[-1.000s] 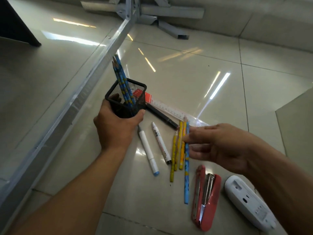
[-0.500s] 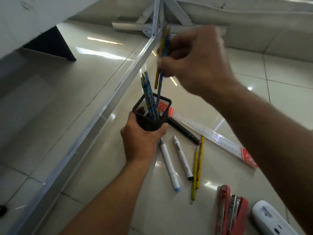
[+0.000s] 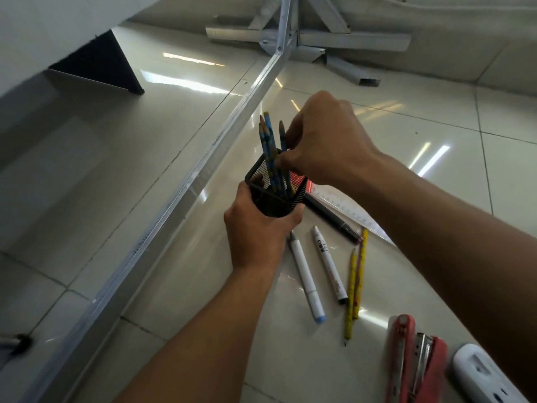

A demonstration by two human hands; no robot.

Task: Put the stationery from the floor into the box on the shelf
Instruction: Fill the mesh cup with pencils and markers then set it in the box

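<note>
My left hand (image 3: 255, 231) grips a black mesh pen box (image 3: 276, 196) just above the floor. Several blue patterned pencils (image 3: 268, 144) stand in it. My right hand (image 3: 325, 138) is over the box with its fingertips pinched on a pencil at the rim. On the tiles lie two white markers (image 3: 305, 274), two yellow pencils (image 3: 356, 283), a black pen (image 3: 334, 219), a clear ruler (image 3: 348, 210), a red stapler (image 3: 412, 362) and a white device (image 3: 482, 376).
A metal shelf rail (image 3: 203, 167) runs diagonally from lower left to the upper middle, with the pale shelf board (image 3: 72, 170) to its left. Metal brackets (image 3: 305, 39) lie at the top. A dark wedge (image 3: 98, 65) sits on the shelf's far left.
My right hand picked pencils up off the floor, lifted them above the box, and has now come down to the rim with them standing inside. Fewer pencils lie on the tiles.
</note>
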